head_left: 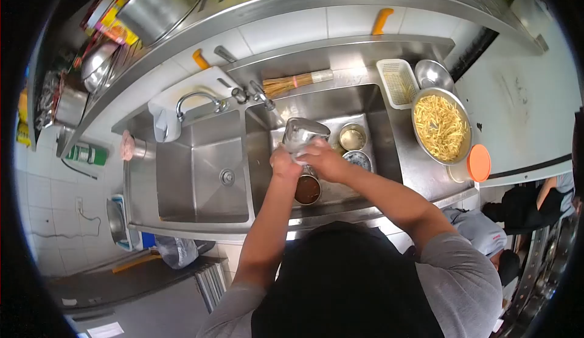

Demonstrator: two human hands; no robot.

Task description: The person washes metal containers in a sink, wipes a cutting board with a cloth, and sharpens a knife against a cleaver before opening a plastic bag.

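Observation:
Over the right basin (383, 155) of a steel sink, both my hands are together on a shiny, clear-looking container (306, 132), near the running faucet. My left hand (285, 161) is closed at its lower left side. My right hand (325, 160) is closed around its lower right side. Just below my hands stands a round container with brown liquid (308, 190). Right of them in the basin are a round tin with cloudy liquid (352, 137) and a second round tin (358, 160), partly hidden by my right forearm.
A large bowl of cut yellowish strips (442, 125), a white basket (398, 83), a steel bowl (433, 75) and an orange-lidded container (479, 163) stand on the right counter. A straw brush (292, 83) lies behind the basin. Another person (480, 231) is at right.

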